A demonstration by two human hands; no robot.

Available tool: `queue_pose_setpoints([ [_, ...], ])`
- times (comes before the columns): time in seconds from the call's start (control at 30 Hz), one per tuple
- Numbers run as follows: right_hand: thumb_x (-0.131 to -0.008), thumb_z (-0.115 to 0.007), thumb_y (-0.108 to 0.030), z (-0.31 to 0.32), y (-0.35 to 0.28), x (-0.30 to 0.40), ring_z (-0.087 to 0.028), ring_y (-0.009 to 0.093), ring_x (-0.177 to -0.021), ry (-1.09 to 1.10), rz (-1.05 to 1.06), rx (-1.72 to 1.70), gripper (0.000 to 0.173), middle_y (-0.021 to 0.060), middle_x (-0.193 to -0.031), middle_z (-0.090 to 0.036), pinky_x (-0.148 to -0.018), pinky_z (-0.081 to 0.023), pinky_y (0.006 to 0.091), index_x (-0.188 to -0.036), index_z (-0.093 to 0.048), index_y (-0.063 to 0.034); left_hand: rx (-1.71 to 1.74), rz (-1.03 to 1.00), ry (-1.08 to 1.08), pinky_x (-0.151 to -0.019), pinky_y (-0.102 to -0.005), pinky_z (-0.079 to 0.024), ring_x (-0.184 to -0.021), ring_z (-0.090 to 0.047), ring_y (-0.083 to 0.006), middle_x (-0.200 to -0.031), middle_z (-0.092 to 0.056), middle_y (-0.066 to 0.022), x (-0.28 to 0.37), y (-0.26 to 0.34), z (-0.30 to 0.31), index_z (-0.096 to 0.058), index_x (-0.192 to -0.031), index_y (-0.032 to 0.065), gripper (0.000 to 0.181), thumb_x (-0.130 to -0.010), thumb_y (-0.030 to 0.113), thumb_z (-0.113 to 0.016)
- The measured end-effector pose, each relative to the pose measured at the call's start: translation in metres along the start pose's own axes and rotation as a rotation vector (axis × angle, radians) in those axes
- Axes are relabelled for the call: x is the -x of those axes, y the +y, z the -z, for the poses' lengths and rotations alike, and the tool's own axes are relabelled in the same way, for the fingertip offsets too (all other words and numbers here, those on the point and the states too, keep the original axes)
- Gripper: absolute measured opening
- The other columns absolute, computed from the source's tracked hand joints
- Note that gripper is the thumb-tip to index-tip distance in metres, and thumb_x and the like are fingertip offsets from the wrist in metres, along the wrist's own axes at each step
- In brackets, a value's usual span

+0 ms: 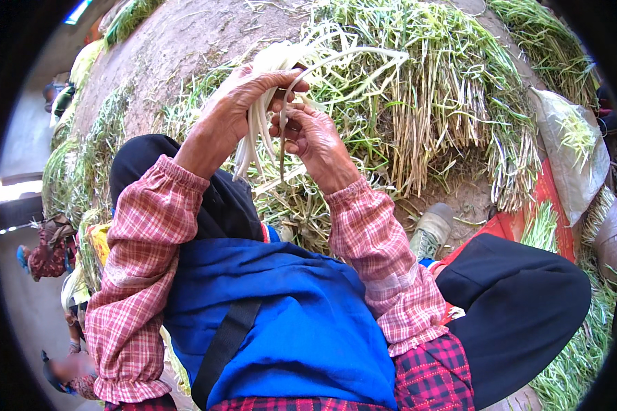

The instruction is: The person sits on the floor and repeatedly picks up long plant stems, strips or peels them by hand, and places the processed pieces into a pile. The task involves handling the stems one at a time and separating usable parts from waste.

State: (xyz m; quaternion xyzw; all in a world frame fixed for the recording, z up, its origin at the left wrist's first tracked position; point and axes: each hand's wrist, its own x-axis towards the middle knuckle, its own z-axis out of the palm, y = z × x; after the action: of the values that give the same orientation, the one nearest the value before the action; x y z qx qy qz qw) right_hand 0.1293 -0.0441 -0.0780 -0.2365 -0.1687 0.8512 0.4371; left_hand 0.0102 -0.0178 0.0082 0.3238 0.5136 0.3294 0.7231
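Observation:
My left hand (231,105) is closed around a bundle of pale, peeled stalks (259,115), whose ends hang below the fingers. Close by on its right, my right hand (308,133) pinches one long thin stalk (339,55). That stalk arches over to the right, and its darker end points down between the hands. The kind of plant is unclear. Both forearms wear pink checked sleeve covers. Below the hands lie loose green and pale stalks, and behind them a large heap of cut stalks (421,113) with green leafy tops.
A white woven sack (570,149) with pale shreds on it lies at the right, beside red sheeting (558,205). More green stalk piles (550,51) lie at the upper right and along the left. My boot (432,231) rests on the earth floor. Other people sit at the far left.

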Motion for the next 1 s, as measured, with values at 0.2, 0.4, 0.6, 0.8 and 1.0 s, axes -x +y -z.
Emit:
queue_pose_setpoints([
  [0.2,-0.086,-0.048,-0.015,0.002,-0.005,0.006,-0.061,0.012,-0.053,-0.069,0.124,0.351,0.017,0.0068,-0.067,-0.063,-0.034,-0.034,0.0165,-0.093,-0.057,-0.0026,-0.135,-0.194,0.124,-0.059,-0.0230,-0.052,-0.063,-0.061,-0.0135,-0.081,-0.064,-0.0096,0.000,-0.004,-0.006,-0.061,-0.096,-0.0008,0.026,-0.078,0.017,-0.065],
  [0.4,-0.077,-0.050,-0.010,0.008,-0.011,0.000,-0.057,0.011,-0.051,-0.098,0.251,0.750,0.018,0.0060,-0.062,-0.059,-0.044,-0.045,0.0224,-0.078,-0.059,0.0052,-0.233,-0.300,0.034,-0.056,-0.0186,-0.050,-0.061,-0.061,-0.0113,-0.077,-0.064,-0.0072,0.002,-0.014,-0.008,-0.062,-0.092,-0.0004,0.023,-0.078,0.018,-0.064],
  [0.6,-0.070,-0.054,-0.012,0.011,-0.007,-0.002,-0.053,0.017,-0.048,-0.256,0.133,1.153,0.014,0.0083,-0.055,-0.055,-0.048,-0.043,0.0309,-0.064,-0.058,-0.0012,-0.500,-0.356,0.078,-0.045,-0.0150,-0.035,-0.050,-0.050,-0.0029,-0.063,-0.058,0.0000,0.000,-0.012,-0.004,-0.062,-0.077,0.0047,0.019,-0.079,0.023,-0.063],
  [0.8,-0.068,-0.055,-0.017,0.028,0.026,0.002,-0.056,0.024,-0.053,-0.280,0.233,1.495,0.016,0.0110,-0.055,-0.056,-0.052,-0.043,0.0345,-0.067,-0.064,-0.0039,-0.416,-0.288,0.210,-0.043,-0.0130,-0.033,-0.053,-0.051,-0.0024,-0.063,-0.056,0.0010,0.001,-0.003,-0.015,-0.061,-0.083,0.0046,0.017,-0.083,0.021,-0.059],
  [1.0,-0.074,-0.055,-0.019,0.052,0.069,0.018,-0.051,0.029,-0.079,-0.320,0.398,1.589,0.014,0.0104,-0.080,-0.051,-0.070,-0.041,0.0395,-0.082,-0.051,-0.0073,-0.301,-0.324,0.177,-0.037,-0.0120,-0.031,-0.054,-0.051,-0.0033,-0.069,-0.058,-0.0017,-0.005,0.009,0.009,-0.059,-0.093,-0.0020,0.020,-0.085,0.016,-0.055],
])
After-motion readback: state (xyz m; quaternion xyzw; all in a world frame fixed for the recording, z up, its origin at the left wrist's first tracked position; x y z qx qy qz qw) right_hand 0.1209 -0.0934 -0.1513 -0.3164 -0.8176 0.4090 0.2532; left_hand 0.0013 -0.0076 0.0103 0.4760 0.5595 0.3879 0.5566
